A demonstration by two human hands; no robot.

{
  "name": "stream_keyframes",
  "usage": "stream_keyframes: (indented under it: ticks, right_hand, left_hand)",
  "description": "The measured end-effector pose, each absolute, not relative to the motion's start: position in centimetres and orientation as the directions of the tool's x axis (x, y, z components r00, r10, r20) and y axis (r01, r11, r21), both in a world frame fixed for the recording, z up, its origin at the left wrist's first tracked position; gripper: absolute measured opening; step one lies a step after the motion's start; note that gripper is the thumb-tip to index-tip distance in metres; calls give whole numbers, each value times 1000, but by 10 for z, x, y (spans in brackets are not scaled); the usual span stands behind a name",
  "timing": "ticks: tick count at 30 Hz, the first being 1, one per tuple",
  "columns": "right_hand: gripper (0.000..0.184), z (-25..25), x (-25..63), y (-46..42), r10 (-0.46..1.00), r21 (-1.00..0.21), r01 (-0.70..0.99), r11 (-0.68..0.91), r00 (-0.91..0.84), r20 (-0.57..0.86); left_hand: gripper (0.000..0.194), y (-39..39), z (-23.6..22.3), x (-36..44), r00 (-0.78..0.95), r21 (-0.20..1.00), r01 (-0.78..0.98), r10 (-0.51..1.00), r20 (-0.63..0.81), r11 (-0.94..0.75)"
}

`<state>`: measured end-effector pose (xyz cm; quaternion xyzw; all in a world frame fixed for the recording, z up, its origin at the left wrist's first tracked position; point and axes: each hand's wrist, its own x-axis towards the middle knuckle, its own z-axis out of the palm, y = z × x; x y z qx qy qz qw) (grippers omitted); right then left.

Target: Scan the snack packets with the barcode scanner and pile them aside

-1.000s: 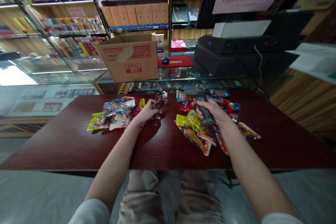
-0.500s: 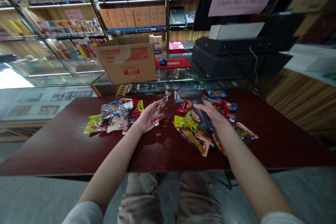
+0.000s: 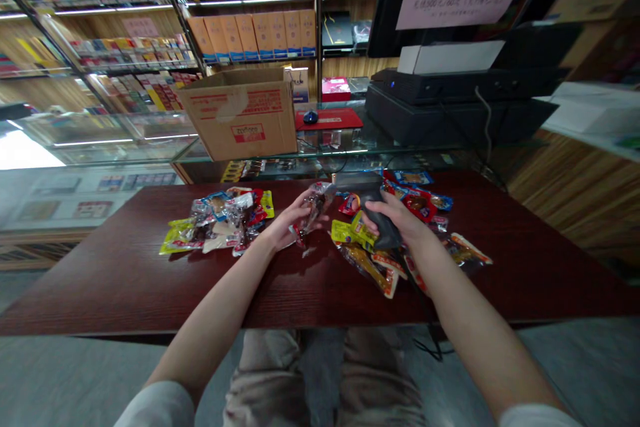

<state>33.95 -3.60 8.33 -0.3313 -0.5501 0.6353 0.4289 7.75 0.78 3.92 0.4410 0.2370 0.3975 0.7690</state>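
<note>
My left hand point(image 3: 289, 221) is closed on a clear-wrapped snack packet point(image 3: 316, 203) with dark brown contents, held above the table between two piles. In my right hand point(image 3: 395, 217) is a black barcode scanner point(image 3: 363, 181), gripped by its handle, its head pointing left close to the packet. Left of my left hand lies a pile of snack packets point(image 3: 220, 217), some clear, some red, blue or yellow-green. Beneath and around the scanner spreads a second pile of packets point(image 3: 367, 260), partly hidden by my right hand and forearm.
The dark red wooden table point(image 3: 125, 287) stands against a glass counter. On that counter are an open cardboard box point(image 3: 245, 117), a computer mouse point(image 3: 311, 117) on a red mat point(image 3: 340, 119), and a black cash drawer point(image 3: 415, 117) below a monitor. The scanner's cable point(image 3: 417, 283) runs down past the table edge.
The packet in my left hand has turned, and its wrapper now faces the scanner more broadly. My left hand has shifted slightly right; the scanner has moved a little left.
</note>
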Motion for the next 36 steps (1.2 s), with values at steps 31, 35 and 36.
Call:
stream_keyframes:
  ticks: [31, 35, 36]
  right_hand:
    - [33, 79, 330, -35, 925, -989, -148, -31, -379, 28]
    - [29, 85, 333, -38, 931, -986, -165, -21, -362, 41]
    - [28, 87, 334, -39, 935, -986, -166, -20, -353, 41]
  left_hand:
    - [71, 9, 43, 78, 489, 980, -174, 855, 172, -97]
    - [55, 9, 63, 61, 216, 723, 522, 890, 403, -454]
    - [55, 6, 69, 55, 145, 580, 708, 887, 439, -403]
